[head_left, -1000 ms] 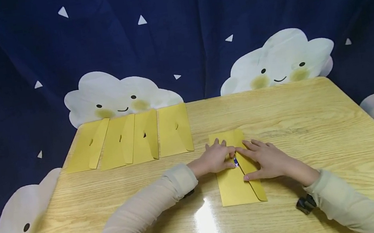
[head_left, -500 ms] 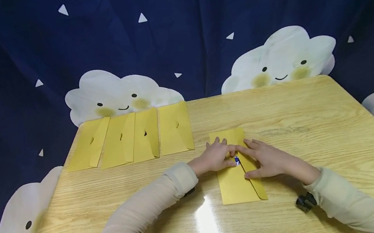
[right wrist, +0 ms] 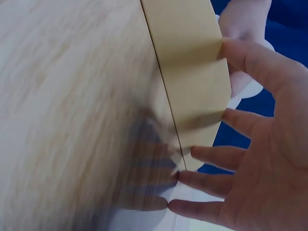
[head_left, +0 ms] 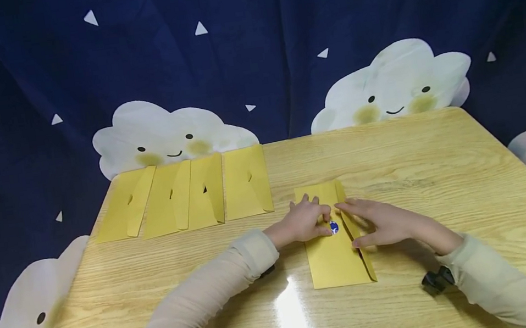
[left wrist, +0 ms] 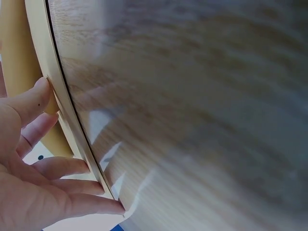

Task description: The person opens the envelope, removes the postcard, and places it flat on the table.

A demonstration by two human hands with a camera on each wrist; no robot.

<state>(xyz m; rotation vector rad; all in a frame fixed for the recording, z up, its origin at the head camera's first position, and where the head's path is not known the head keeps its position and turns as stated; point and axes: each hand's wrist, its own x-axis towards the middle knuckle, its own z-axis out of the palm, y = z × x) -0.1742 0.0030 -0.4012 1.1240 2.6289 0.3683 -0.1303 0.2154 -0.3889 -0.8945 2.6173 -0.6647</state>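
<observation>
In the head view a yellow envelope (head_left: 328, 266) lies lengthwise on the wooden table, its long flap (right wrist: 195, 82) on the right side tilted up from the body. A round blue-and-white patch (head_left: 334, 227) shows at the envelope's middle. My left hand (head_left: 306, 220) rests on the left half, fingers spread, thumb and index fingertips beside the patch. With fingers extended, my right hand (head_left: 384, 220) is at the flap; in the right wrist view the thumb and index fingertips touch its edge. The left wrist view shows my left fingertips along the envelope's edge.
Several more yellow envelopes (head_left: 246, 185), each with a small curved slit, lie side by side at the table's back left. A black device (head_left: 438, 280) hangs under my right wrist. Behind the table (head_left: 422, 159) a dark blue curtain (head_left: 248, 49) with printed clouds hangs.
My right hand has shifted slightly right and the flap has lifted with it, uncovering more of the round patch. My left hand has stayed in place.
</observation>
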